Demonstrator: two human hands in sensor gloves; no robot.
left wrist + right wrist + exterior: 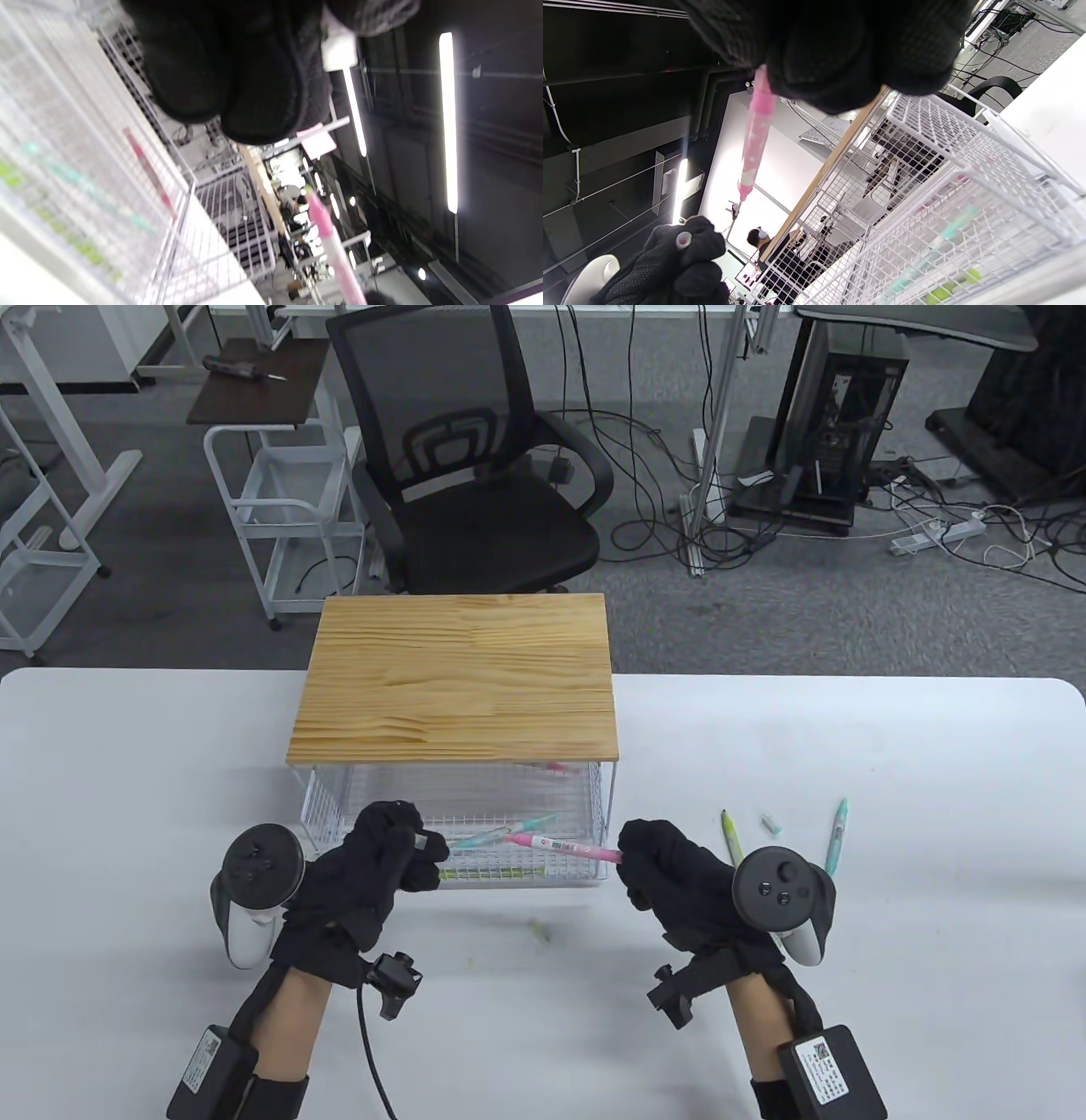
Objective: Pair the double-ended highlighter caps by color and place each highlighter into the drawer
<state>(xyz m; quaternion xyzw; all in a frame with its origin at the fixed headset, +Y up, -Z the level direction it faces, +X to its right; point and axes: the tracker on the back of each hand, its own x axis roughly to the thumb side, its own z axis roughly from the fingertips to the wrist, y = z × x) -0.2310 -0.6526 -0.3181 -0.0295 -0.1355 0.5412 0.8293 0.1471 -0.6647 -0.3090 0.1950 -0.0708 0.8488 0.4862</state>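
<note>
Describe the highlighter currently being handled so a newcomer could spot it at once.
Find the wire drawer under the wooden board. Just in front of it, the right hand pinches one end of a pink highlighter. Unlike the other pens, it is held in the air.

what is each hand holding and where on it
The right hand pinches the pink highlighter by one end. The left hand pinches a small cap.
</note>
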